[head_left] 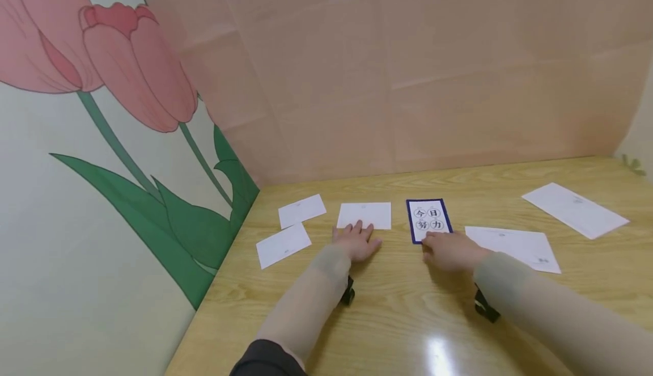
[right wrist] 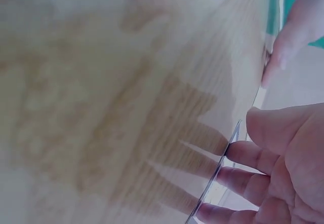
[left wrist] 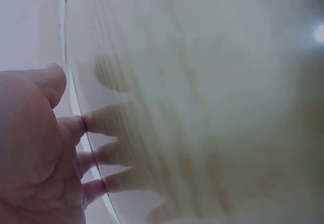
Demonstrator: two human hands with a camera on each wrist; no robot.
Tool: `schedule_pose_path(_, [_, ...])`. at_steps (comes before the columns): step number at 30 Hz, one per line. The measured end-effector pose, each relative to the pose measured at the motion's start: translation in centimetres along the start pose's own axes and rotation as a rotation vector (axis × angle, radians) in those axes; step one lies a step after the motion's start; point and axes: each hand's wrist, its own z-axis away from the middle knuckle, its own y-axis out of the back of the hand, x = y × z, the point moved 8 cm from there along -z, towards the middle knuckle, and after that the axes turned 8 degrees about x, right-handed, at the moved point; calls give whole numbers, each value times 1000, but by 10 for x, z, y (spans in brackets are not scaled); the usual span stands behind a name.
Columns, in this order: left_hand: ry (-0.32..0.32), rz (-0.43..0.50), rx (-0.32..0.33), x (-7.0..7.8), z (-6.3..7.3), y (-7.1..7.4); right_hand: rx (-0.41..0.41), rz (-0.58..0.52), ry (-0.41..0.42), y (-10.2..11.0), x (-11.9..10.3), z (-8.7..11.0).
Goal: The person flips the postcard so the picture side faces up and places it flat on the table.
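Observation:
In the head view, my left hand (head_left: pixel 355 243) rests its spread fingertips on the near edge of a blank-looking white card (head_left: pixel 364 214). My right hand (head_left: pixel 451 250) touches the lower right corner of a blue-bordered card (head_left: pixel 427 217) printed with several circled Chinese characters. Both cards lie flat on the table. In the left wrist view, the left hand (left wrist: pixel 40 153) has its fingers extended down to the surface, thumb apart. The right wrist view has the right hand (right wrist: pixel 288 168) with its fingertips along a thin card edge, thumb held apart and nothing gripped.
Two more white cards, an upper one (head_left: pixel 302 211) and a lower one (head_left: pixel 283 245), lie to the left. Another white card (head_left: pixel 515 245) is beside the right hand, and one (head_left: pixel 576 210) lies farther right. A pink cloth (head_left: pixel 408 81) hangs behind the wooden table (head_left: pixel 398 319).

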Motion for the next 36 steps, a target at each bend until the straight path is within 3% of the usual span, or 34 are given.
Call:
schedule_pose_path(12, [-18,-40,-14,0,14,-7,-66,-84,-61,-3,19,-23])
schedule_pose_path(22, [-41,-8,-9,8,34,-4,-39,-77,-47,2,26,-37])
schedule_pose_path(36, [-100,-72,3,18,47,-13,-91,-126,-181,8,42,-48])
